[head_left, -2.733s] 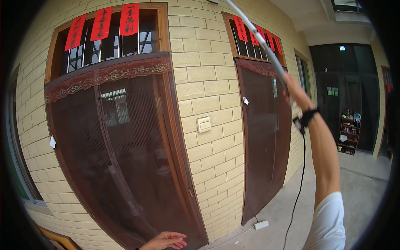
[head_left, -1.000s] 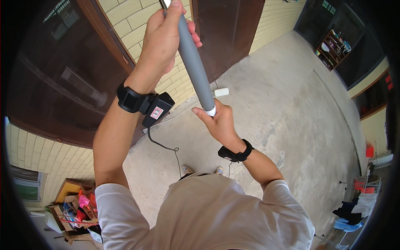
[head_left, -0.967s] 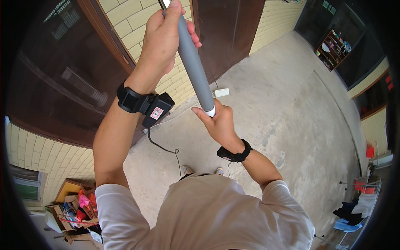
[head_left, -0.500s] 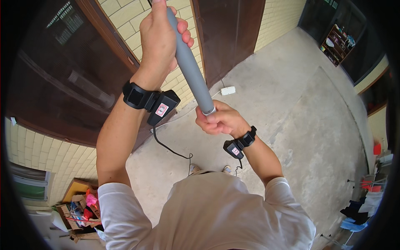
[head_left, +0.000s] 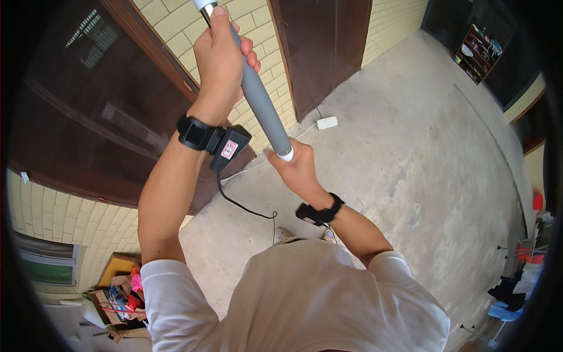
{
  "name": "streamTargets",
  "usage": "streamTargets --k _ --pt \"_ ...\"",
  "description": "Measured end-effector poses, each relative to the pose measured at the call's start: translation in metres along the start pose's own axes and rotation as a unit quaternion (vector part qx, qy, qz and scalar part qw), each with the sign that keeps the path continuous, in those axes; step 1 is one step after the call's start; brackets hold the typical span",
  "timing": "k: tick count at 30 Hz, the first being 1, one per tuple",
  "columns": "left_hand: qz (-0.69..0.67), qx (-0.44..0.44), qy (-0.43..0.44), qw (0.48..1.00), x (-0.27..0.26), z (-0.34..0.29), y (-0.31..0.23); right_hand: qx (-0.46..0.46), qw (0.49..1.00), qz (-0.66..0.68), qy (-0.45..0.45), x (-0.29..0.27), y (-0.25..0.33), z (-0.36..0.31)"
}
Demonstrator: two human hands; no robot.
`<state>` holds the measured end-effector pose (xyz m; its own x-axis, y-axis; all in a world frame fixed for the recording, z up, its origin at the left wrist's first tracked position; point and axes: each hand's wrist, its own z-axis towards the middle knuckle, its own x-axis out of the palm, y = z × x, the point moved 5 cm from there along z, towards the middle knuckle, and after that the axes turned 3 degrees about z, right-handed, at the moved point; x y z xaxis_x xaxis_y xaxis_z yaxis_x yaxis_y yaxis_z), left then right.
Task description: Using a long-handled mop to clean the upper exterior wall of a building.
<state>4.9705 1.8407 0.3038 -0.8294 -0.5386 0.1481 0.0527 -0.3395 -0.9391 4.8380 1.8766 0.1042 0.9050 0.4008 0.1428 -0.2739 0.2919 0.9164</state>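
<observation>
Pole (head_left: pixel 263 104) held at a slant by both hands

Your left grip (head_left: pixel 218 67) is wrapped around the upper stretch of the pole's grey sleeve (head_left: pixel 271 120), thumb lying along it toward the bright metal tube (head_left: pixel 206 14). From there the pole runs down and rightward, its sleeve bare between your hands, to your right grip (head_left: pixel 300 167). That one is closed about the lower end, the white cap (head_left: pixel 287 155) showing beside your thumb; most of its fingers are hidden. A black wristband (head_left: pixel 199 135) circles your left wrist. Beyond your right hand, a white block (head_left: pixel 327 122) lies on the concrete floor (head_left: pixel 410 176).
</observation>
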Motion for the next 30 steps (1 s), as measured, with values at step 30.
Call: streamTargets --k 30 --pt "0.022 0.000 0.003 1.000 -0.008 -0.017 0.001 0.273 0.908 0.174 0.267 0.029 -0.002 -0.011"
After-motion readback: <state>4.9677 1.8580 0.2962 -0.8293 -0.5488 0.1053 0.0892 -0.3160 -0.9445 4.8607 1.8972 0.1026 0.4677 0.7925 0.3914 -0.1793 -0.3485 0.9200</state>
